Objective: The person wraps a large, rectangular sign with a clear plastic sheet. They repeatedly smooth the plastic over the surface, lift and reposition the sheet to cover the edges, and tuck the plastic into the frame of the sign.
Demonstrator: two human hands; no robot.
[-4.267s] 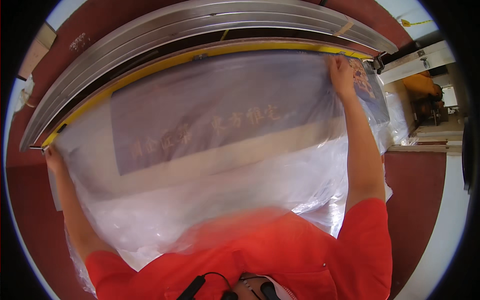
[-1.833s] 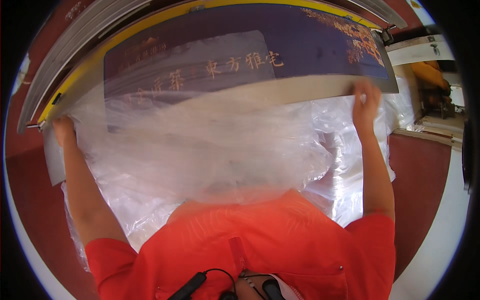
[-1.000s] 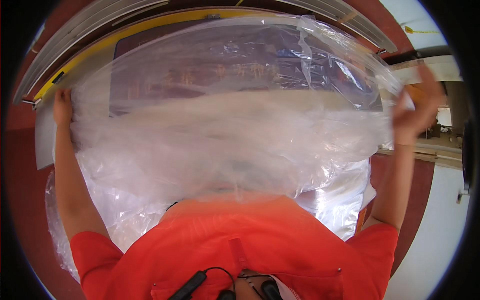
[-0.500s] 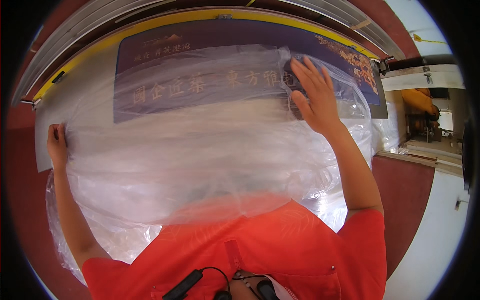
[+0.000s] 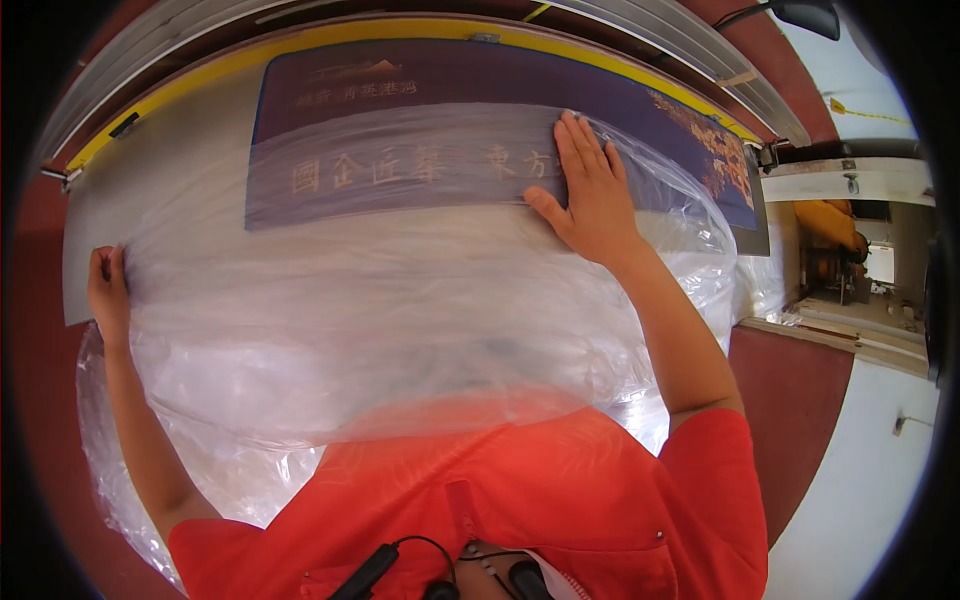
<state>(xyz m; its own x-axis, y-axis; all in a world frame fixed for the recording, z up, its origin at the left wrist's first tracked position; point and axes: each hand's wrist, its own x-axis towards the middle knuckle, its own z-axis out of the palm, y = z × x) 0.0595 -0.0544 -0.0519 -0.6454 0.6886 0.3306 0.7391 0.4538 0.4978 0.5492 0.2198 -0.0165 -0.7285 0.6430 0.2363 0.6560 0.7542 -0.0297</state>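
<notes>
A large sheet of clear plastic film [image 5: 400, 300] stretches from my chest across a grey panel [image 5: 190, 125]. Its far edge covers the lower part of a dark purple printed sheet [image 5: 470, 75] with gold lettering and a floral pattern. My left hand [image 5: 108, 285] is closed at the film's left edge, fingers pinched on it. On the right, my right hand [image 5: 592, 195] lies flat on the film over the dark print, fingers straight and thumb apart. The film there shows wrinkles and shiny folds, and some of it hangs down below the panel.
A yellow strip [image 5: 400, 30] runs along the far edge, with small metal clamps [image 5: 768, 155] near it. Beyond lie long grey metal rails [image 5: 690, 40]. To the right stands a white frame [image 5: 850, 180] with machinery behind it. The floor [image 5: 785, 385] is red.
My right hand has come down flat onto the film and shifted left. My left hand keeps its grip at the film's left edge. The view has shifted slightly.
</notes>
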